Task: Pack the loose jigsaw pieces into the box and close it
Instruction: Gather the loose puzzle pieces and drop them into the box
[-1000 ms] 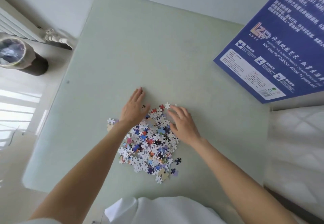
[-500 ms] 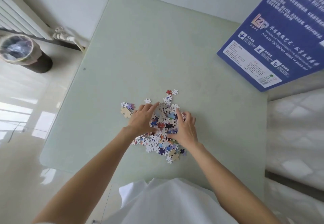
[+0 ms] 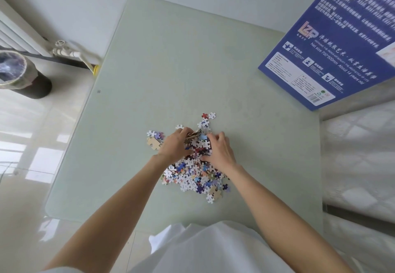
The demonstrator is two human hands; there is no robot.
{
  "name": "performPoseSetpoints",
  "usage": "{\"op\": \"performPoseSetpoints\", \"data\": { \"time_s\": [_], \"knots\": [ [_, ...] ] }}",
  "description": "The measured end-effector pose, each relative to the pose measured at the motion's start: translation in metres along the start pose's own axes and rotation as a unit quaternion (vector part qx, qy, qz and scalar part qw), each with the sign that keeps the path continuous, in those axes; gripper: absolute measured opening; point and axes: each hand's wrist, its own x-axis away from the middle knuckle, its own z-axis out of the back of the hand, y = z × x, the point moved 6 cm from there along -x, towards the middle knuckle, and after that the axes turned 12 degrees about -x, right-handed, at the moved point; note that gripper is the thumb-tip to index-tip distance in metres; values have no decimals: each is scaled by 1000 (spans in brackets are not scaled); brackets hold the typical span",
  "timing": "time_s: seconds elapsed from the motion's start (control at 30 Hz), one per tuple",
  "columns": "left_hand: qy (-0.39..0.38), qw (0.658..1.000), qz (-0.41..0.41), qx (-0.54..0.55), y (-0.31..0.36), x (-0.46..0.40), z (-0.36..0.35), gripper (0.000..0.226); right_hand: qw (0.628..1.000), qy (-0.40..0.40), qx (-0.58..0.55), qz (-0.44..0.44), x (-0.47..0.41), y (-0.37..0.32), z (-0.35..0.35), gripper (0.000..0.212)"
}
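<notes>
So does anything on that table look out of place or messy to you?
A few pieces have strayed from the jigsaw pile: a small cluster beside the left hand, and a red and a white piece beyond the right hand. The blue box juts past the table corner.

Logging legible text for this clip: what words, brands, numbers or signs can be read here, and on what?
All text is on the blue box at the table's far right:
"LZP", logo.
"Net size 700*500mm About 14 years old".
A line of large Chinese characters: not legible enough to transcribe.
White label, top paragraphs, icon captions: too small or blurred.
Barcode and recycling marks: visible, unreadable.
Jigsaw pieces: no text seen.
</notes>
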Motion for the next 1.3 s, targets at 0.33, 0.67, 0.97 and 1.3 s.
{"op": "performPoseSetpoints", "data": {
  "time_s": [0.33,0.67,0.97,1.3],
  "knots": [
    [5,1000,-25,-10,1,-6,2,49,996,-37,-74,-28,-5,-12,1,108],
    [61,998,-35,-9,-2,-6,9,36,1000,-10,2,21,-13,-18,6,62],
    [66,998,-1,1,-16,-4,14,28,997,31,-69,24,-7,-13,26,39],
    [55,998,35,1,-18,-2,15,23,988,57,-141,27,-5,-6,39,24]
  ]
}}
